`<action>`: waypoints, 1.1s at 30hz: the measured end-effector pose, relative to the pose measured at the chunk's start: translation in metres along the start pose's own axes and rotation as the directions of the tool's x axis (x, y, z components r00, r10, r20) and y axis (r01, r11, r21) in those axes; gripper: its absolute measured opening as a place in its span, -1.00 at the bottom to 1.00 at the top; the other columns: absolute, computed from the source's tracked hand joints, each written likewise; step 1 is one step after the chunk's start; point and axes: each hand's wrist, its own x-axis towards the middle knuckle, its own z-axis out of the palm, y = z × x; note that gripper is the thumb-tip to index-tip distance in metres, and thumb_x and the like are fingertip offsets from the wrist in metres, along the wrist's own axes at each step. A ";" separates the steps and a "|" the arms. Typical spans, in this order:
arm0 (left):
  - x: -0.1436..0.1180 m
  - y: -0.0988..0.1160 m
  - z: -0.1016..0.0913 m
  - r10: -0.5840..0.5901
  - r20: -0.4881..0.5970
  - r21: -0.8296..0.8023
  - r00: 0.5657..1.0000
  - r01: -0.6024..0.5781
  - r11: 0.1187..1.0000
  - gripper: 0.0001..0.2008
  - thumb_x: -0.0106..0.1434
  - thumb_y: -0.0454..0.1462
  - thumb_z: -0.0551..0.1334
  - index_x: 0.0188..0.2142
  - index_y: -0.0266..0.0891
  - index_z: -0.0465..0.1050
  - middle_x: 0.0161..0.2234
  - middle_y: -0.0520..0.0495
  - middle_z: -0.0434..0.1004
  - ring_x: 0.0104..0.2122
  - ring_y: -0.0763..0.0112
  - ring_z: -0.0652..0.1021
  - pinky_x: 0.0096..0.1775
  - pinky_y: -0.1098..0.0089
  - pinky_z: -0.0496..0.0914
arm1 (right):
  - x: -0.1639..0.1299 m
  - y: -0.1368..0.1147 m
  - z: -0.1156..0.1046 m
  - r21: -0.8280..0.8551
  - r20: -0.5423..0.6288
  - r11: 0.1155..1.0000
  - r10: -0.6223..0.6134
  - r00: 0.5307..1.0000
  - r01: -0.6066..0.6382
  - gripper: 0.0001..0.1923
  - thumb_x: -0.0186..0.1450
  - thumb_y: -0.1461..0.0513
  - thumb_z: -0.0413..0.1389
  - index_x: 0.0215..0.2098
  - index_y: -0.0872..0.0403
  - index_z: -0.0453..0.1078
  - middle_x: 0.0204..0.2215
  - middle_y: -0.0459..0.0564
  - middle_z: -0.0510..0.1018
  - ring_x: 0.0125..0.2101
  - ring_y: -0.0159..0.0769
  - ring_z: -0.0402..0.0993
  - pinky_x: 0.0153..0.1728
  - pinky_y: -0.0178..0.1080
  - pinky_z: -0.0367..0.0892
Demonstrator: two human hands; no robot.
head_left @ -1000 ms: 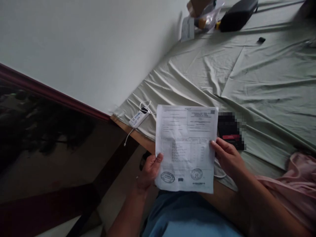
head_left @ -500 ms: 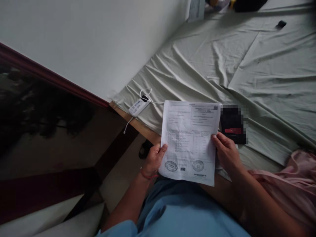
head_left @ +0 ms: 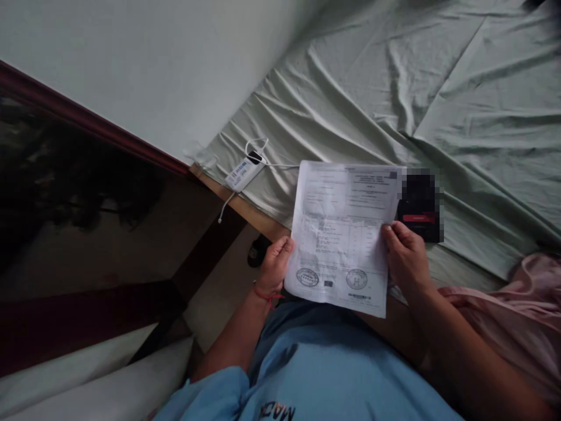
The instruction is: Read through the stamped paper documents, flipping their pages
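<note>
A white printed sheet of paper point(head_left: 339, 240) with two round stamps near its lower edge is held up over my lap. My left hand point(head_left: 274, 266) pinches its left edge, thumb on the front; a red string circles that wrist. On the right edge, my right hand point(head_left: 407, 254) grips the paper with the thumb in front and the fingers partly hidden behind. Just beyond that hand a dark, partly blurred-out device point(head_left: 418, 216) with a red bar lies on the bed sheet.
A white power strip point(head_left: 245, 174) with a white cable rests by the corner of the bed point(head_left: 464, 105), along its wooden edge point(head_left: 258, 217). Pink cloth point(head_left: 517, 298) lies at the right. A pale wall point(head_left: 153, 70) rises at the left, beside a dark opening.
The view has tilted down slightly, so the bed and its things sit higher or out of frame. Both hands keep hold of the paper, which appears slightly farther right and up.
</note>
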 end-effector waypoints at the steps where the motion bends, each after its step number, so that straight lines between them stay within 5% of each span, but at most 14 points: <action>1: -0.006 -0.001 -0.003 -0.022 0.018 0.057 1.000 0.021 0.998 -0.52 0.26 0.11 0.31 -0.38 -0.29 0.38 -0.51 0.01 0.39 -0.55 0.52 0.35 -0.50 0.48 0.25 | 0.000 0.000 -0.001 0.037 -0.022 0.999 0.030 0.999 -0.030 -0.60 0.42 -0.08 -0.02 -0.12 -0.04 0.53 -0.39 0.01 0.62 -0.40 -0.14 0.54 -0.47 -0.19 0.37; 7: -0.050 0.007 -0.028 -0.253 0.258 0.341 0.932 0.157 0.927 -0.41 0.34 0.22 0.13 -0.30 -0.33 0.39 -0.55 -0.10 0.51 -0.66 0.58 0.27 -0.62 0.50 0.11 | 0.000 0.001 -0.002 0.187 -0.008 0.971 0.150 0.989 -0.146 -0.66 0.38 -0.07 0.09 -0.14 -0.05 0.53 -0.31 0.00 0.64 -0.34 -0.14 0.55 -0.43 -0.21 0.37; 12: -0.074 0.010 -0.040 -0.332 0.308 0.284 0.891 0.247 0.926 -0.43 0.40 0.17 0.08 -0.17 -0.35 0.36 -0.55 -0.15 0.56 -0.67 0.59 0.25 -0.60 0.52 0.08 | -0.003 0.002 0.003 0.244 0.079 0.953 0.165 0.983 -0.179 -0.67 0.37 -0.05 0.11 -0.09 -0.06 0.54 -0.27 0.00 0.65 -0.32 -0.13 0.56 -0.40 -0.20 0.39; 15: -0.082 0.008 -0.039 -0.371 0.364 0.263 0.854 0.287 0.921 -0.45 0.39 0.15 0.12 -0.13 -0.35 0.34 -0.38 -0.26 0.64 -0.65 0.61 0.31 -0.59 0.53 0.11 | -0.002 0.003 0.002 0.270 0.063 0.949 0.154 0.986 -0.166 -0.69 0.38 -0.03 0.11 -0.08 -0.06 0.53 -0.26 -0.01 0.65 -0.27 -0.13 0.55 -0.35 -0.20 0.39; 20: -0.084 0.000 -0.035 -0.384 0.347 0.273 0.856 0.299 0.914 -0.46 0.37 0.16 0.12 -0.20 -0.34 0.34 -0.34 -0.30 0.65 -0.72 0.68 0.23 -0.63 0.52 0.04 | -0.001 -0.001 -0.003 0.142 0.048 0.983 0.111 0.993 -0.116 -0.69 0.40 -0.03 0.08 -0.12 -0.04 0.52 -0.33 -0.03 0.62 -0.34 -0.18 0.50 -0.39 -0.23 0.34; 24: -0.079 -0.010 -0.041 -0.462 0.400 0.363 0.792 0.326 0.873 -0.44 0.34 0.20 0.12 -0.23 -0.30 0.39 -0.37 -0.23 0.65 -0.74 0.64 0.25 -0.65 0.50 0.06 | -0.003 -0.010 -0.004 0.051 0.042 0.994 0.091 0.995 -0.093 -0.68 0.40 -0.05 0.07 -0.23 -0.02 0.50 -0.40 -0.05 0.57 -0.41 -0.23 0.45 -0.44 -0.25 0.28; 26: -0.071 -0.010 -0.046 -0.415 0.352 0.444 0.839 0.241 0.863 -0.44 0.32 0.21 0.13 -0.33 -0.28 0.42 -0.46 -0.13 0.59 -0.70 0.60 0.29 -0.62 0.50 0.12 | -0.002 -0.011 -0.003 0.090 0.037 0.991 0.095 0.995 -0.098 -0.68 0.40 -0.05 0.06 -0.24 -0.02 0.49 -0.38 -0.05 0.57 -0.41 -0.24 0.45 -0.43 -0.25 0.28; 29: -0.051 -0.001 -0.046 -0.143 0.154 0.485 0.978 0.051 0.873 -0.45 0.34 0.19 0.13 -0.34 -0.26 0.51 -0.62 0.04 0.34 -0.61 0.52 0.32 -0.54 0.48 0.20 | -0.001 -0.007 -0.002 0.186 0.029 0.975 0.116 0.993 -0.120 -0.71 0.40 -0.03 0.08 -0.20 -0.02 0.49 -0.35 -0.05 0.58 -0.37 -0.24 0.48 -0.40 -0.25 0.31; 33: -0.014 0.017 -0.026 0.160 -0.049 0.369 0.986 -0.131 0.920 -0.52 0.40 0.11 0.12 -0.17 -0.25 0.55 -0.48 -0.02 0.39 -0.49 0.48 0.36 -0.49 0.48 0.20 | 0.000 -0.001 0.000 0.260 0.057 0.957 0.120 0.991 -0.131 -0.69 0.40 -0.01 0.09 -0.10 -0.01 0.49 -0.28 -0.03 0.61 -0.28 -0.22 0.52 -0.33 -0.23 0.36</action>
